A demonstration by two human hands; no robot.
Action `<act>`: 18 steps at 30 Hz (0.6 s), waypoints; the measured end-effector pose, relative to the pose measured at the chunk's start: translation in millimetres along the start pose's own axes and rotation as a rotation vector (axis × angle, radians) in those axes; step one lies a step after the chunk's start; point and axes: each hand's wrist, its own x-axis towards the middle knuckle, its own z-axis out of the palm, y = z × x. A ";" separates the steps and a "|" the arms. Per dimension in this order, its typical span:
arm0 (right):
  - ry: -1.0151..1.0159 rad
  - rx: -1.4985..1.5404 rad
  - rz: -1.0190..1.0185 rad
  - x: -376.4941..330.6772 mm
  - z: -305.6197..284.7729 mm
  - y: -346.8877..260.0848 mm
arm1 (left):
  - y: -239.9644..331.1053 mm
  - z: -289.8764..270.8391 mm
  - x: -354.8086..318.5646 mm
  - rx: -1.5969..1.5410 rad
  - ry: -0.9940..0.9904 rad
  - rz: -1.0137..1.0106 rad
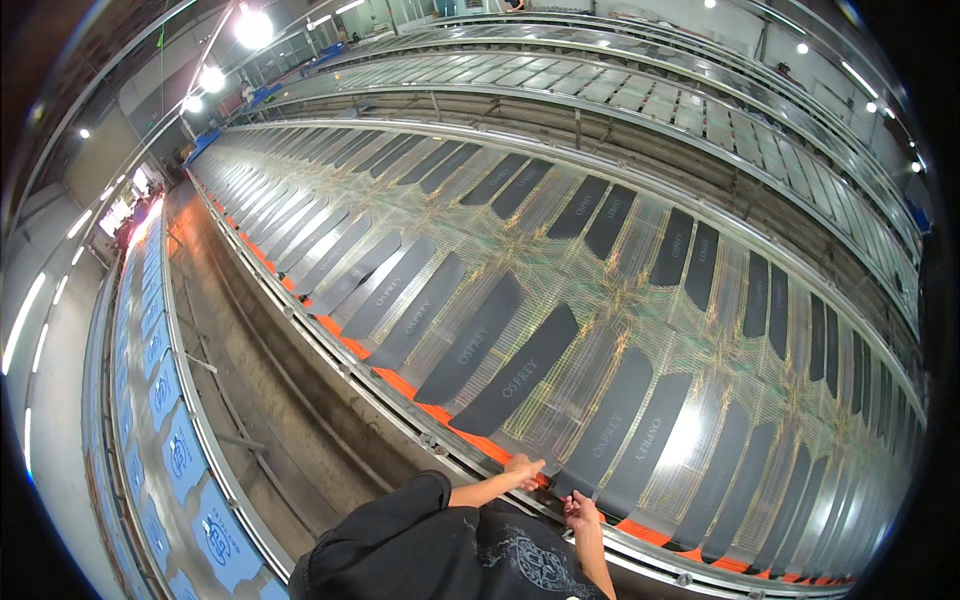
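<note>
head view: dark panel point(606, 425) lies just beyond left grip point(523, 472) and right grip point(582, 510), closure unclear.

Bright bulbs point(253, 28) flare far ahead-left of the hands point(523, 472); glare whitens the table point(690, 428) ahead-right of them; fisheye distortion bows straight lines toward black corners.

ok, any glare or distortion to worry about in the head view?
Head view: big upper-left lamp blown out; white glare on the long table, up and right of the right hand; straight edges bow, corners go black.
</note>
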 end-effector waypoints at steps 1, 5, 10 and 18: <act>0.001 -0.014 0.029 -1.8 2.8 0.1 | -7.5 -1.1 3.4 -0.012 -0.077 -0.052; -0.024 -0.035 0.101 -22.9 11.1 2.8 | -32.9 3.6 38.3 -0.330 -0.361 -0.143; -0.018 0.005 0.123 -24.7 11.3 3.2 | -33.2 22.0 54.9 -0.348 -0.603 -0.126; -0.298 -0.088 0.177 -61.0 10.1 -9.7 | -7.9 36.4 59.1 -0.220 -0.623 -0.184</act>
